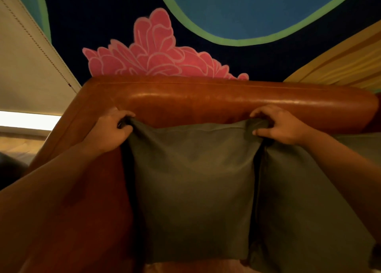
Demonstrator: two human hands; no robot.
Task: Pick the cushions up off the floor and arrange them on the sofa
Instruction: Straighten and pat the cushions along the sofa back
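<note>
A dark green cushion (pixel 191 182) stands upright against the backrest of a brown leather sofa (pixel 206 99). My left hand (pixel 112 130) grips its top left corner. My right hand (pixel 282 126) pinches its top right corner. A second green cushion (pixel 305 210) leans against the sofa back just to the right, touching the first; my right forearm crosses over it. The cushions' lower edges rest on the seat.
Behind the sofa is a wall painted dark blue with a pink flower (pixel 156 54) and a blue shape edged in green (pixel 257 10). A pale window blind (pixel 26 70) hangs at the left, yellow curtains (pixel 346 64) at the right. The sofa's left armrest (pixel 68 128) runs toward me.
</note>
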